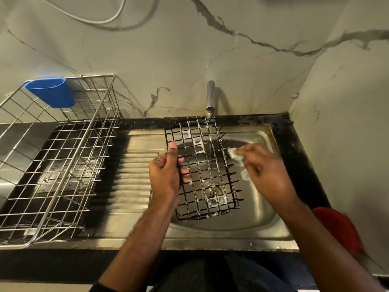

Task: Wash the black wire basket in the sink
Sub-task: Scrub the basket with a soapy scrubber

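The black wire basket (207,165) is tilted over the steel sink (261,211), with white soap film across several of its grid squares. My left hand (165,171) grips its left rim, thumb up along the wire and fingers through the mesh. My right hand (266,168) is at the basket's right side, closed on a pale green soapy scrub pad (236,155) that touches the wires. The drain (211,191) shows through the mesh. The tap (210,98) stands just behind the basket's far edge; I see no water running.
A large steel dish rack (63,165) with a blue plastic cup holder (51,92) stands on the left. The ribbed drainboard (134,175) lies between rack and sink. A red object (336,228) sits at the right counter edge. Marble walls close the back and right.
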`<state>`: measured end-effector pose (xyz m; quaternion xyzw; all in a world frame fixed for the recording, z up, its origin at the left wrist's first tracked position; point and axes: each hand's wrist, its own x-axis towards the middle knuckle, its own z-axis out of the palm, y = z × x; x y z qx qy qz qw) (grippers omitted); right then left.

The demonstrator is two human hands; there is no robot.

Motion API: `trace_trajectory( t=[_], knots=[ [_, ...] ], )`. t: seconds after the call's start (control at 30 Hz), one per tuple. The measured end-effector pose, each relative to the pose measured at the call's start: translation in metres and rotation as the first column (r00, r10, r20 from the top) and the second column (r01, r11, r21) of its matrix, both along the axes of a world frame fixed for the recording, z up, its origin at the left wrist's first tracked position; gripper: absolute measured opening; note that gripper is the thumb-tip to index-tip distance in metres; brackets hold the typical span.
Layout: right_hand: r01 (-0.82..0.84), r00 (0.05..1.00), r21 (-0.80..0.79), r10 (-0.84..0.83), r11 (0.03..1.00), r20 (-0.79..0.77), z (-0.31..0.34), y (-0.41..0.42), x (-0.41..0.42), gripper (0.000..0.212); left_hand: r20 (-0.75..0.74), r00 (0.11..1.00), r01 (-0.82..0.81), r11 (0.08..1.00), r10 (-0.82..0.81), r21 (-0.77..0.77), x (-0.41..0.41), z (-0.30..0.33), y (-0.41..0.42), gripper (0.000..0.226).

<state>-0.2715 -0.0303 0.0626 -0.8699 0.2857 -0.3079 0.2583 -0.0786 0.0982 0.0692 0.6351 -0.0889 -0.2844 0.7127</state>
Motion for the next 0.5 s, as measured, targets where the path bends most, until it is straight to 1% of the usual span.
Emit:
trace_trajectory(
  t=[0.07, 0.1, 0.13, 0.2, 0.23, 0.3, 0.33, 0.37, 0.43, 0.5],
  knots=[
    [0.155, 0.982, 0.145, -0.168, 0.977, 0.082, 0.001, -0.006, 0.001, 0.04, -0.037, 0.999, 0.007, 1.0, -0.007, -0.012, 0.002, -0.001, 0.002, 0.04],
    [0.184, 0.975, 0.198, -0.204, 0.963, 0.088, 0.001, -0.006, 0.003, 0.041, -0.057, 0.998, 0.018, 1.0, -0.019, -0.015, 0.003, 0.0, 0.003, 0.038],
    [0.178, 0.976, 0.236, -0.202, 0.955, 0.081, 0.002, -0.004, 0.005, 0.039, -0.079, 0.996, 0.039, 0.999, -0.041, -0.019, 0.003, 0.001, 0.004, 0.036],
    [0.124, 0.986, 0.275, -0.15, 0.953, 0.074, 0.003, 0.004, 0.008, 0.031, -0.118, 0.989, 0.09, 0.995, -0.094, -0.041, 0.002, 0.002, 0.004, 0.031],
    [0.097, 0.985, 0.308, -0.136, 0.947, 0.108, 0.005, 0.007, 0.009, 0.029, -0.129, 0.986, 0.104, 0.994, -0.109, -0.043, 0.001, 0.002, 0.004, 0.031],
    [0.025, 0.968, 0.437, -0.131, 0.899, 0.215, 0.008, 0.008, 0.01, 0.025, -0.144, 0.984, 0.104, 0.994, -0.105, -0.014, 0.0, 0.003, 0.004, 0.033],
    [-0.016, 0.967, 0.478, -0.109, 0.878, 0.232, 0.01, 0.007, 0.011, 0.026, -0.156, 0.982, 0.105, 0.994, -0.104, -0.001, 0.001, 0.003, 0.004, 0.034],
    [-0.055, 0.976, 0.486, -0.055, 0.872, 0.209, 0.01, 0.005, 0.011, 0.028, -0.166, 0.98, 0.111, 0.994, -0.108, 0.011, 0.003, 0.001, 0.005, 0.034],
    [-0.121, 0.991, 0.478, 0.076, 0.87, 0.113, 0.011, 0.0, 0.008, 0.033, -0.166, 0.976, 0.152, 0.986, -0.139, 0.065, 0.007, 0.0, 0.007, 0.034],
    [-0.169, 0.985, 0.474, 0.154, 0.864, 0.071, 0.014, -0.005, 0.006, 0.033, -0.171, 0.969, 0.203, 0.972, -0.181, 0.122, 0.014, -0.002, 0.007, 0.037]
  ],
)
